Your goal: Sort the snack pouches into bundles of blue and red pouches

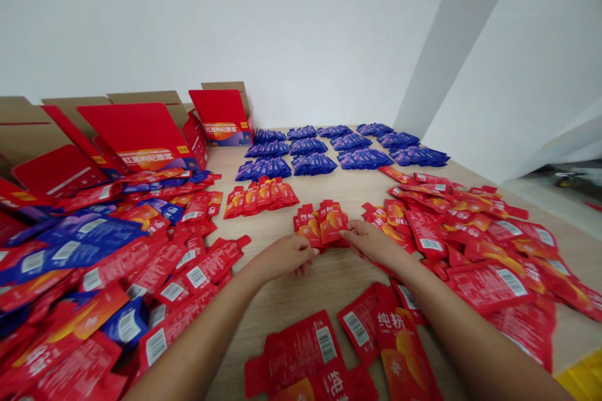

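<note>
Two red pouches with orange fruit prints lie overlapping at the middle of the table, a left pouch [308,224] and a right pouch [333,222]. My right hand [369,242] pinches the lower right edge of the right one between thumb and fingers. Just below the left pouch, my left hand [288,257] has its fingers curled in, with nothing visible in them. Behind these, a fanned row of red pouches [261,195] lies on the table. Nearer to me, loose red pouches [301,351] lie between my forearms, some with barcodes up.
Fanned stacks of blue pouches [314,163] stand in rows at the back. A large mixed heap of red and blue pouches [117,244] covers the left side; a red heap [470,225] lies right. Open red cartons [136,131] stand back left, before the white wall.
</note>
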Demonstrator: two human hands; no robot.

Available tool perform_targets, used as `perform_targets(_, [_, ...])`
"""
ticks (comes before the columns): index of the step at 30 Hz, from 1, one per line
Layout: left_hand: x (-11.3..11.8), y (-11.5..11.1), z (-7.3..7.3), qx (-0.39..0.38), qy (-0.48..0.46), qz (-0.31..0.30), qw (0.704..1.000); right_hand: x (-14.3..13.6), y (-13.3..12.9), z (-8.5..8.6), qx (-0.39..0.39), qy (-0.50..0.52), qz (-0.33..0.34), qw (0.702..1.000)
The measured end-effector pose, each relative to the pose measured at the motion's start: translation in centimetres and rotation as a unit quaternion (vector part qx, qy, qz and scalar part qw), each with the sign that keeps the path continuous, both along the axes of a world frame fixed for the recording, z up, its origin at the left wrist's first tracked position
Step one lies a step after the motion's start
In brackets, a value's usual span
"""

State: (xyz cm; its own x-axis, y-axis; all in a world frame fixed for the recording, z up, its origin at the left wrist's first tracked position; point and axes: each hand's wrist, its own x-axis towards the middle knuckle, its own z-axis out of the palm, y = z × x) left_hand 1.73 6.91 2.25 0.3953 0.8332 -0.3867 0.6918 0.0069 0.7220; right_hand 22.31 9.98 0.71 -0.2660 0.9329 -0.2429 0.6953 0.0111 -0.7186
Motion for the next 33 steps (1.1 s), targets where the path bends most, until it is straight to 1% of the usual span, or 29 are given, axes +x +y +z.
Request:
perform_targets(1, [0.0, -0.6, 0.6, 0.030, 0.055, -0.057, 0.996, 0.1, 0.0, 0.2, 0.037, -0.030, -0.009, 0.999])
perform_targets(2, [0.0, -1.2, 1.1, 0.061, 0.111, -0.114, 0.985, 0.2, 0.1, 0.4, 0.074, -0.062, -0.021, 0.995])
perform_targets(4, [0.3, -2.5, 1.8, 0.103, 0.188, -0.212, 0.954, 0.4, 0.2, 0.6, 0.123, -0.105, -0.043, 0.986])
perform_targets(6, [0.7, -3.7, 2.0, 0.129, 0.214, -0.265, 0.931, 0.6, 0.2, 0.6, 0.144, -0.111, -0.056, 0.982])
perform_targets(8, [1.2, -4.4, 1.7, 0.149, 0.213, -0.284, 0.923, 0.6, 0.2, 0.5, 0.160, -0.095, -0.057, 0.981])
perform_targets(10, [1.6, -4.6, 1.2, 0.156, 0.200, -0.287, 0.924, 0.5, 0.1, 0.3, 0.177, -0.075, -0.050, 0.980])
perform_targets(12, [1.6, -4.3, 0.7, 0.141, 0.172, -0.290, 0.931, 0.4, -0.1, 0.2, 0.191, -0.056, -0.044, 0.979])
perform_targets(14, [1.4, -3.5, 0.4, 0.112, 0.124, -0.287, 0.943, 0.4, -0.2, 0.2, 0.205, -0.041, -0.041, 0.977])
perform_targets(16, [0.8, -2.6, 0.1, 0.066, 0.052, -0.270, 0.959, 0.3, -0.2, 0.3, 0.212, -0.021, -0.038, 0.976])
perform_targets(18, [0.2, -1.7, 0.1, -0.014, -0.031, -0.231, 0.972, 0.2, -0.4, 0.5, 0.211, 0.010, -0.033, 0.977])
perform_targets(20, [-0.4, -1.0, 0.3, -0.096, -0.107, -0.173, 0.974, -0.1, -0.7, 0.8, 0.194, 0.057, -0.020, 0.979])
perform_targets(21, [-0.6, -0.8, 0.4, -0.119, -0.141, -0.140, 0.973, -0.2, -0.8, 0.9, 0.174, 0.086, -0.013, 0.981])
perform_targets(22, [-0.9, -0.5, 0.7, -0.122, -0.174, -0.107, 0.971, -0.4, -1.0, 1.0, 0.145, 0.117, -0.006, 0.982])
perform_targets(23, [-1.0, -0.3, 1.0, -0.107, -0.207, -0.074, 0.970, -0.5, -1.2, 1.0, 0.108, 0.148, 0.001, 0.983])
perform_targets(25, [-1.3, 0.0, 1.7, -0.047, -0.267, -0.013, 0.962, -0.8, -1.4, 1.0, 0.020, 0.187, 0.014, 0.982])
perform_targets(26, [-1.4, 0.1, 2.0, -0.008, -0.292, 0.019, 0.956, -0.9, -1.5, 0.9, -0.027, 0.195, 0.022, 0.980])
perform_targets(28, [-1.5, 0.0, 2.7, 0.094, -0.326, 0.093, 0.936, -1.0, -1.7, 0.9, -0.122, 0.203, 0.041, 0.971])
perform_targets(30, [-1.3, -0.6, 3.4, 0.214, -0.333, 0.163, 0.904, -1.0, -1.8, 1.0, -0.221, 0.236, 0.067, 0.944])
perform_targets(31, [-1.1, -1.0, 3.6, 0.267, -0.324, 0.180, 0.890, -0.9, -1.8, 1.1, -0.265, 0.266, 0.079, 0.924])
perform_targets(32, [-0.9, -1.5, 3.9, 0.309, -0.306, 0.176, 0.883, -0.9, -1.9, 1.3, -0.299, 0.301, 0.087, 0.901])
perform_targets(33, [-0.7, -2.0, 4.1, 0.339, -0.283, 0.147, 0.885, -0.9, -1.9, 1.4, -0.323, 0.336, 0.087, 0.881])
